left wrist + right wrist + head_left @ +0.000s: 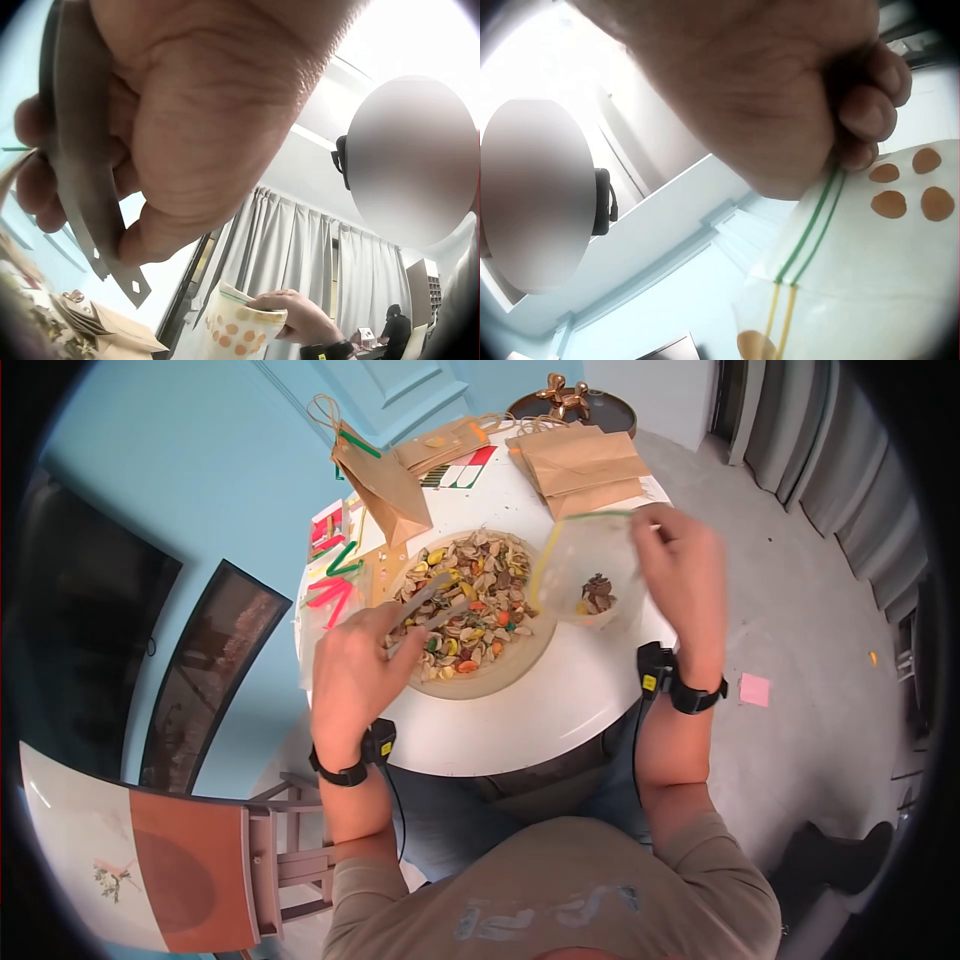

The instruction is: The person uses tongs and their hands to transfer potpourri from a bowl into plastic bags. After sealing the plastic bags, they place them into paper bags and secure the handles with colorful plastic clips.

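Observation:
Metal tongs [82, 142] are gripped by the left hand [355, 665], their tips over dried petals and colourful pieces [470, 605] heaped on a round plate [535, 650]. Beside the plate, the right hand [685, 575] pinches the top edge of a clear zip bag [575, 555]. Dark brown dried pieces [598, 593] and something yellow lie at the bag's bottom. Orange dots and green and yellow zip lines mark the bag [855, 247] in the right wrist view.
Brown paper bags [585, 465] lie at the table's back; another [380, 485] stands at back left. Pink and green strips [330, 592] are on the left. The white table's [470, 745] front edge is near the person's lap.

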Demonstrator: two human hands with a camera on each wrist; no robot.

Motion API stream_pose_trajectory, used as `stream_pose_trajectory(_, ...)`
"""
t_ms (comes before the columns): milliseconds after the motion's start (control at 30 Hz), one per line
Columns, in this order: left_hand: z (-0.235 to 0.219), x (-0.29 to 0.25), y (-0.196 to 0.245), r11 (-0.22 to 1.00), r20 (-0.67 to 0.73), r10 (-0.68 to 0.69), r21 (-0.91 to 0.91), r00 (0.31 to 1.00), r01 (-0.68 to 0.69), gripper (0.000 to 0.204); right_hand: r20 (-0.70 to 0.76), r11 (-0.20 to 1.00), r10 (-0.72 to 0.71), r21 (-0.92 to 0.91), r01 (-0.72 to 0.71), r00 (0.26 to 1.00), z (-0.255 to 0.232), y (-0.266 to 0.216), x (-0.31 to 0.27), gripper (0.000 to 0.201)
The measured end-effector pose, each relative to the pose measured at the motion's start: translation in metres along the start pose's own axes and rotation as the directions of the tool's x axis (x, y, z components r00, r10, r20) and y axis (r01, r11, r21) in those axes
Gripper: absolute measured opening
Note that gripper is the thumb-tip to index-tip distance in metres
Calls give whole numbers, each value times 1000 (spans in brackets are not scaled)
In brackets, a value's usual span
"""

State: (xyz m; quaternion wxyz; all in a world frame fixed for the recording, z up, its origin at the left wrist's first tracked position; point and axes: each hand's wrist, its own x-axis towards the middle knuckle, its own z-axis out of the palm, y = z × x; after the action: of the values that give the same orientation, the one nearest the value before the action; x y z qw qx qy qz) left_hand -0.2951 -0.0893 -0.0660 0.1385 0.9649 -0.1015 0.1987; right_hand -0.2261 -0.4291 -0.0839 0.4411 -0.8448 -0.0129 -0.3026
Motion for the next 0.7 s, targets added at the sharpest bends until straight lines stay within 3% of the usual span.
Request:
stream_pose_trajectory(33,0,0,-6,1000,-2,-6,8,1000,6,32,-45,998,70,2,-70,997,-10,-1,2,21)
stream_pose_trajectory(267,16,8,-31,1000,38,-27,14,999,26,32,-72,997,-70,-40,67,995,5,-4,-4,20)
stream_pose_trajectory(533,36,14,-58,979,176,-196,86,965,183,34,33,990,-107,-94,109,994,36,-4,-6,21)
stream_pose_trajectory(700,50,20,-63,989,253,-144,71,957,130,34,80,983,-150,-91,157,985,48,-9,-12,20)
